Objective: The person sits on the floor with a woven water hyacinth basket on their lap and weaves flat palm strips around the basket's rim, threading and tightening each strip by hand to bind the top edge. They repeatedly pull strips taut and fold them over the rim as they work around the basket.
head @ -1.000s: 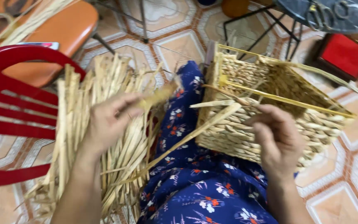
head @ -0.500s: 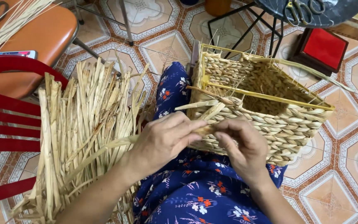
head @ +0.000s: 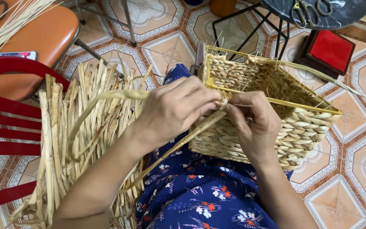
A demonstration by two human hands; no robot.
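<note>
Two hands, left hand (head: 172,111) and right hand (head: 253,123), pinch one dried straw strand (head: 106,96) against the rectangular woven straw basket (head: 301,127); overtightening could snap it.

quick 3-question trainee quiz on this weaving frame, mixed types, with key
1. True or false: both hands meet at the basket rim.
2. The loose straw bundle lies on which side of the lap? A) the person's left B) the person's right
3. What lies on the dark round table?

Key:
1. True: left hand and right hand pinch a strand at the near rim.
2. A
3. Scissors.
</note>
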